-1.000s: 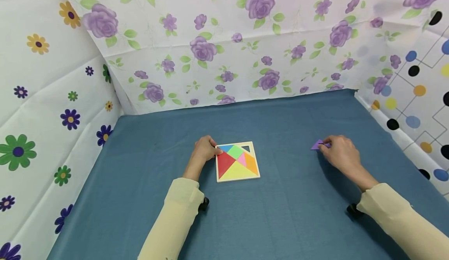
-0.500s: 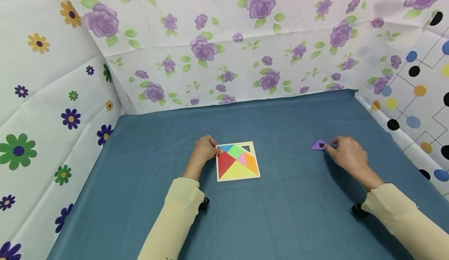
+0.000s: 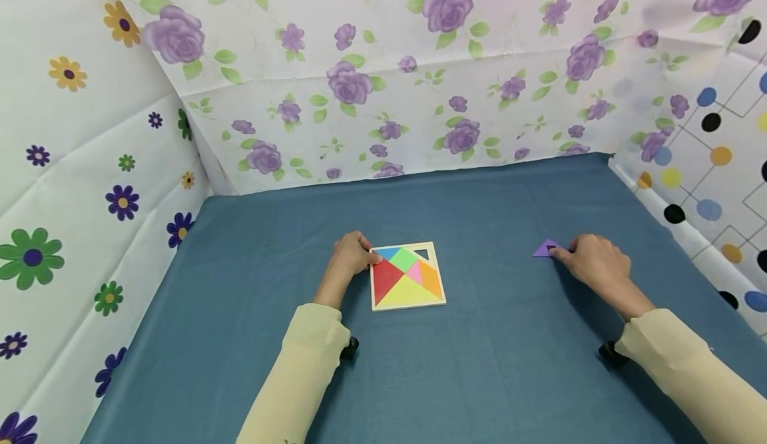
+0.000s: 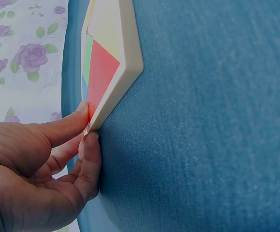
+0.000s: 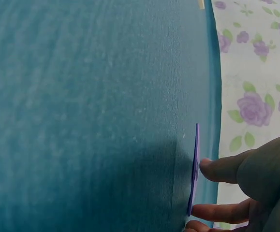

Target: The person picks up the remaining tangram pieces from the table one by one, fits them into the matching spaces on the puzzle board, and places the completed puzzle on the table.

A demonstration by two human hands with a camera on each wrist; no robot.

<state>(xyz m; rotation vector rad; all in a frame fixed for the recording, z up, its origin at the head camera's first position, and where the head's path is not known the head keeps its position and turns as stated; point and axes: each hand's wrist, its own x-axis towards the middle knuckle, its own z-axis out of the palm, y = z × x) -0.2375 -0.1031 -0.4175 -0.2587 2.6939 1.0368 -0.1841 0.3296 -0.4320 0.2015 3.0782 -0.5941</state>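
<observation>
A square wooden tangram puzzle (image 3: 401, 279), with red, yellow, blue, green, pink and orange pieces, lies mid-table. Its top right corner has a triangular gap showing dark. My left hand (image 3: 350, 253) pinches the tray's left corner, thumb on top near the red piece (image 4: 102, 65) and fingers at the underside edge. Well to the right, a small purple triangle piece (image 3: 544, 249) lies on the cloth. My right hand (image 3: 598, 264) is at it, thumb and finger extended. In the right wrist view the thumb tip is right at the purple piece's (image 5: 197, 145) face, and a finger touches its lower end.
A blue cloth (image 3: 479, 364) covers the table. Behind it hangs a white sheet with purple roses (image 3: 359, 44); patterned sheets flank the left (image 3: 90, 198) and right (image 3: 707, 164) sides. Each wrist carries a small black device (image 3: 350, 349).
My right hand has drawn back a little to the right, uncovering more of the purple triangle, which stays in place. My left hand and the tangram puzzle have not moved.
</observation>
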